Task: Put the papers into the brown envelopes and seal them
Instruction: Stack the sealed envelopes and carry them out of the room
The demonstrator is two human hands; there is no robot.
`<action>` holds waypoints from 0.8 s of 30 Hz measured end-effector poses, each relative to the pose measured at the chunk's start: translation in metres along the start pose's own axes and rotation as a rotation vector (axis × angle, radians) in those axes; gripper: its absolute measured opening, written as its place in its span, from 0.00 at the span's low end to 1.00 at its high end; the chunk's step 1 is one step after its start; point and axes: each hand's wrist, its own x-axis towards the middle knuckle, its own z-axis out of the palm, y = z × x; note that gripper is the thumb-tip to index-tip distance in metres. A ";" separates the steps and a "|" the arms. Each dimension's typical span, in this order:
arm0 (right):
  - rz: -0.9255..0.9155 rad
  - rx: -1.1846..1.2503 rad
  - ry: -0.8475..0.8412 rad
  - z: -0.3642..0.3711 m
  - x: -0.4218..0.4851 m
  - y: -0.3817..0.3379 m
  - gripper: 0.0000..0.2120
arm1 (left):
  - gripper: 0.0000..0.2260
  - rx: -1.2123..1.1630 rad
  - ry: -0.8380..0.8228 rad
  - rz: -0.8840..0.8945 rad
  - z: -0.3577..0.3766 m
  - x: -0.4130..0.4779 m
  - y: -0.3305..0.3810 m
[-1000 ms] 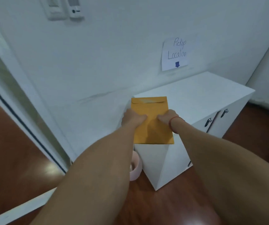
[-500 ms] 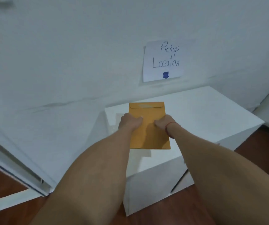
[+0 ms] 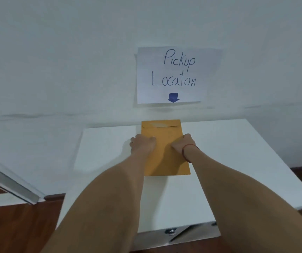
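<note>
A brown envelope (image 3: 164,136) with its flap folded shut at the far end is held flat over the top of a white cabinet (image 3: 228,161), near the wall. My left hand (image 3: 142,145) grips its left edge and my right hand (image 3: 183,143) grips its right edge; a red band circles the right wrist. I cannot tell whether the envelope touches the cabinet top. No loose papers are in view.
A paper sign (image 3: 175,75) reading "Pickup Location" with a blue down arrow hangs on the white wall just above the cabinet. The cabinet's door handles (image 3: 170,231) show at its front. Brown wooden floor (image 3: 15,229) and a door frame (image 3: 9,183) lie at left.
I have come closer to the cabinet, so it and the sign fill more of the view. Both hands have carried the envelope forward over the cabinet top, under the sign.
</note>
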 end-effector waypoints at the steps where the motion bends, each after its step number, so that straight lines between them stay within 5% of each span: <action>1: -0.021 -0.011 0.008 -0.005 0.011 0.004 0.21 | 0.24 0.008 0.020 -0.011 0.008 0.003 0.006; 11: -0.041 -0.034 0.021 -0.031 0.092 0.024 0.12 | 0.30 0.058 0.103 -0.145 0.074 0.030 0.042; 24: -0.134 -0.428 0.126 -0.024 0.111 0.022 0.21 | 0.25 0.162 0.173 -0.157 0.083 0.051 0.057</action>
